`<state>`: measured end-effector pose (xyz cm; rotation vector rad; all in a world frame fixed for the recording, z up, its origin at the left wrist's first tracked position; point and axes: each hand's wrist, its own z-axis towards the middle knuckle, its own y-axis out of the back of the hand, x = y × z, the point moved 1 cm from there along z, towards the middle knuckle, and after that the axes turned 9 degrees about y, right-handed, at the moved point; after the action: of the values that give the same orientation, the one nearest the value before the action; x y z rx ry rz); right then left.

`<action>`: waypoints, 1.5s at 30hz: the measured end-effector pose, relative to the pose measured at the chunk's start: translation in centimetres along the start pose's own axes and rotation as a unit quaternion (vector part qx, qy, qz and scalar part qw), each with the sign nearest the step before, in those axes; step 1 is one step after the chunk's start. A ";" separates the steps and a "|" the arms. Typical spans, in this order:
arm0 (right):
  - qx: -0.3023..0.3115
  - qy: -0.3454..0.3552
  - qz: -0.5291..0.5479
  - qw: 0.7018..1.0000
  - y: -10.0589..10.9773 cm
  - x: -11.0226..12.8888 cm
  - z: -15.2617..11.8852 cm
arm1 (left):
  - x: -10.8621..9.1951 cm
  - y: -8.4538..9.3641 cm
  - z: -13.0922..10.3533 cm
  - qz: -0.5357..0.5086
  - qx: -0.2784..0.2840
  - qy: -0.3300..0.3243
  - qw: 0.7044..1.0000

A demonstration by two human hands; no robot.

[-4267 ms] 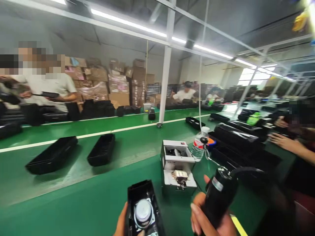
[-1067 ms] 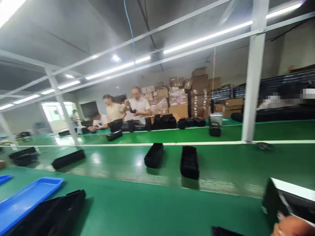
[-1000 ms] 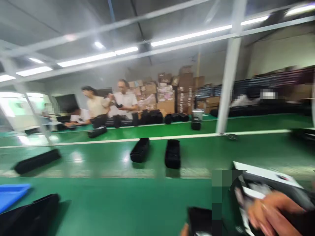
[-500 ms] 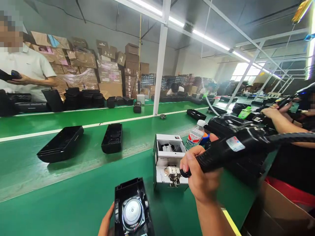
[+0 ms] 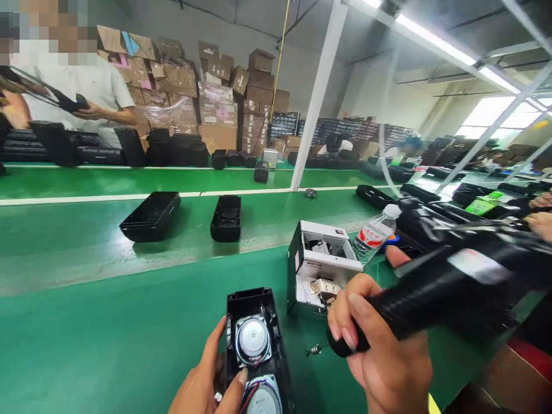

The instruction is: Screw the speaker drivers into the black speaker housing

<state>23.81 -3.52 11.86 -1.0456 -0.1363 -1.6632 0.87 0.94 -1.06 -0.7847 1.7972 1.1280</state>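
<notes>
Left hand [image 5: 207,385] steadies the open speaker housing [image 5: 256,345] on the near desk [image 5: 107,339], thumb by a driver. Right hand [image 5: 383,356], grip closed round the electric screwdriver [image 5: 435,293]; bit w/ screw [image 5: 317,348] hangs just right of housing. Risk: screw drops, or bit skids into a cone/wire if tilted.

We record a workshop hall. Landmark: a white post [image 5: 317,100] rising from the green desk [image 5: 86,333]. Left of the post, we list stacked cardboard boxes [image 5: 215,98] against a grey wall [image 5: 297,69]. Right of the post, dark shelving [image 5: 345,135] lines the far wall, and farther right a bright window [image 5: 487,121]. Above and right of the post, a strip light [image 5: 440,43] runs along white framing. At the post's foot, a white line [image 5: 107,197] crosses the green surface.
</notes>
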 end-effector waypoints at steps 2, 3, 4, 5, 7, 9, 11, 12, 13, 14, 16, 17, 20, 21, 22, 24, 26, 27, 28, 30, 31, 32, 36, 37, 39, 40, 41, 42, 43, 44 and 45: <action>0.002 0.002 0.025 1.000 -1.1 0.6 -1.0 | -0.2 0.3 -0.1 -0.014 0.014 0.000 1.000; 0.003 0.003 0.034 0.999 -1.6 0.7 -1.5 | -0.4 0.5 -0.2 -0.015 0.019 0.000 1.000; 0.006 0.004 0.040 0.999 -2.1 0.6 -2.1 | -0.6 0.6 -0.3 -0.015 0.023 -0.002 1.000; 0.009 0.004 0.044 0.999 -2.5 0.4 -2.7 | -0.9 0.8 -0.4 -0.014 0.024 -0.007 1.000; 0.024 0.010 0.040 0.999 -3.0 -0.4 -3.8 | -1.4 1.0 -0.5 -0.011 0.023 -0.016 1.000; 0.040 0.018 0.023 0.999 -3.1 -1.4 -4.8 | -1.6 1.1 -0.6 -0.009 0.024 -0.018 1.000; 0.055 0.026 0.001 0.998 -2.9 -2.3 -5.3 | -1.7 1.1 -0.7 -0.007 0.026 -0.015 1.000; 0.062 0.029 -0.008 0.998 -2.8 -2.6 -5.5 | -1.7 1.0 -0.7 -0.007 0.028 -0.013 1.000; 0.070 0.030 -0.013 0.997 -2.6 -2.9 -5.5 | -1.7 1.0 -0.7 -0.008 0.029 -0.011 0.999; 0.074 0.031 -0.014 0.997 -2.6 -3.0 -5.5 | -1.7 1.0 -0.7 -0.010 0.028 -0.011 0.999; 0.074 0.031 -0.011 0.997 -2.5 -3.3 -5.4 | -1.8 0.9 -0.8 -0.018 0.027 -0.011 0.999; 0.070 0.029 -0.011 0.997 -2.5 -3.4 -5.3 | -1.8 0.9 -0.8 -0.021 0.027 -0.010 0.999; 0.067 0.027 -0.017 0.997 -2.4 -3.7 -5.2 | -1.7 0.7 -0.9 -0.025 0.034 -0.005 0.999; 0.068 0.024 -0.017 0.997 -2.4 -3.8 -5.3 | -1.6 0.7 -0.9 -0.025 0.039 -0.003 0.999; 0.068 0.020 -0.014 0.997 -2.3 -3.9 -5.3 | -1.6 0.6 -0.9 -0.026 0.042 -0.002 0.999; 0.065 0.012 -0.008 0.998 -2.2 -4.1 -5.3 | -1.4 0.5 -1.0 -0.032 0.044 -0.002 0.999; 0.062 0.008 -0.006 0.998 -2.1 -4.3 -5.3 | -1.5 0.5 -1.0 -0.040 0.044 -0.004 0.998; 0.060 0.008 -0.007 0.998 -2.1 -4.3 -5.2 | -1.5 0.5 -1.1 -0.045 0.045 -0.006 0.998; 0.060 0.009 -0.006 0.998 -2.1 -4.3 -5.2 | -1.6 0.5 -1.1 -0.049 0.048 -0.006 0.998; 0.063 0.011 -0.001 0.998 -2.0 -4.2 -5.3 | -1.8 0.6 -1.1 -0.052 0.059 -0.005 0.997; 0.069 0.012 0.004 0.998 -2.0 -4.2 -5.4 | -1.9 0.6 -1.1 -0.049 0.064 -0.004 0.997; 0.074 0.013 0.006 0.997 -1.9 -4.1 -5.6 | -1.9 0.7 -1.1 -0.045 0.067 -0.001 0.997; 0.094 0.026 -0.004 0.995 -1.7 -4.2 -6.2 | -2.1 0.6 -1.1 -0.034 0.063 0.003 0.997; 0.094 0.023 -0.013 0.995 -1.6 -4.3 -6.3 | -2.1 0.6 -1.1 -0.036 0.062 0.001 0.997; 0.095 0.005 -0.029 0.995 -1.4 -4.7 -6.2 | -2.0 0.5 -1.1 -0.037 0.058 -0.003 0.998; 0.092 -0.009 -0.035 0.995 -1.3 -4.9 -6.1 | -1.9 0.5 -1.1 -0.035 0.056 -0.003 0.998; 0.090 -0.023 -0.038 0.995 -1.1 -5.2 -6.0 | -1.8 0.5 -1.1 -0.029 0.053 -0.004 0.998; 0.088 -0.036 -0.039 0.995 -1.0 -5.5 -5.9 | -1.7 0.6 -1.1 -0.023 0.049 -0.005 0.999; 0.087 -0.047 -0.038 0.994 -0.9 -5.7 -5.8 | -1.7 0.6 -1.1 -0.018 0.045 -0.006 0.999; 0.089 -0.054 -0.036 0.994 -0.9 -5.9 -5.7 | -1.7 0.7 -1.0 -0.014 0.042 -0.008 0.999; 0.094 -0.057 -0.033 0.993 -0.9 -6.0 -5.7 | -1.7 0.8 -1.0 -0.011 0.040 -0.011 0.999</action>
<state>19.90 -2.06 4.67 -1.0020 -0.3987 -1.6162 0.63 0.44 1.04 -0.7405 1.7997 1.0408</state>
